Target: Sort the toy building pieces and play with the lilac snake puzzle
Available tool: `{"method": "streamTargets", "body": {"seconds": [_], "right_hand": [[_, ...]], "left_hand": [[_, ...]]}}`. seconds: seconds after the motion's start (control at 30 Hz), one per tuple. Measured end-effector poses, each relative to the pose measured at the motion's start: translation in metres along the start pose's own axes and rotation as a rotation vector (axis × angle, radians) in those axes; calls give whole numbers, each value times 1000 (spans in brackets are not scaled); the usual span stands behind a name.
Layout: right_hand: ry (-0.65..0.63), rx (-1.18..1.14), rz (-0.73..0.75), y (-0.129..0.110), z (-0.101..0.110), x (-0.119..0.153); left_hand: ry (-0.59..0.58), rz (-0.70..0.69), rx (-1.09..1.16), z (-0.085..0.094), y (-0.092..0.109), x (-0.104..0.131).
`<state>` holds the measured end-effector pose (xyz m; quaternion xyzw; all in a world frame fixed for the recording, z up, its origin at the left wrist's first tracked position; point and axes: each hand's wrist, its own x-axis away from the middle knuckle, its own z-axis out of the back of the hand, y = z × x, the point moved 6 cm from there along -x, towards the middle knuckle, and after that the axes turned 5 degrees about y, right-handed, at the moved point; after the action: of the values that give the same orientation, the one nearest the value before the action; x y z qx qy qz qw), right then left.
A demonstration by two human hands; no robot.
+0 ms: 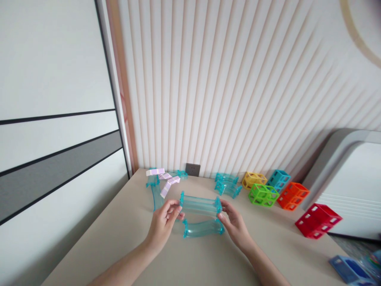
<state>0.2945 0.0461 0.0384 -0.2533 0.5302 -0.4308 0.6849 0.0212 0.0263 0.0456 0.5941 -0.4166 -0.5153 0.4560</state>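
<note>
A clear teal plastic track piece [199, 205], trough-like with knobbed connectors at both ends, is held level between my two hands. My left hand [165, 218] pinches its left end between thumb and fingers. At the opposite end, the thumb and fingers of my right hand [233, 223] close on the connector. Just below, on the near side, lies a second teal track piece [204, 228] with a slight wave in its shape. It is apart from my palms, close to the fingertips of both hands.
Behind my left hand are teal pieces with lilac-and-white strips [170, 186] on top. More teal track pieces [228, 185] lie by the wall. Yellow, green [263, 195], blue, orange and red [318, 221] open-frame blocks line the right side. A blue block [351, 270] sits near the right corner.
</note>
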Motion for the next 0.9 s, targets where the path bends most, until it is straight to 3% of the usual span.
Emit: {"method": "streamTargets", "body": {"seconds": [0.53,0.67,0.9], "right_hand": [[1,-2,-124,19,3,-5],[-7,-10,-189,26,21,-10],[-22,-43,-234,45,68,-6]], "left_hand": [[-16,-156,-126,-10,3,-9],[-100,-174,-223,-31,11,-18],[-303,-150,-261,-88,7,-41]]}}
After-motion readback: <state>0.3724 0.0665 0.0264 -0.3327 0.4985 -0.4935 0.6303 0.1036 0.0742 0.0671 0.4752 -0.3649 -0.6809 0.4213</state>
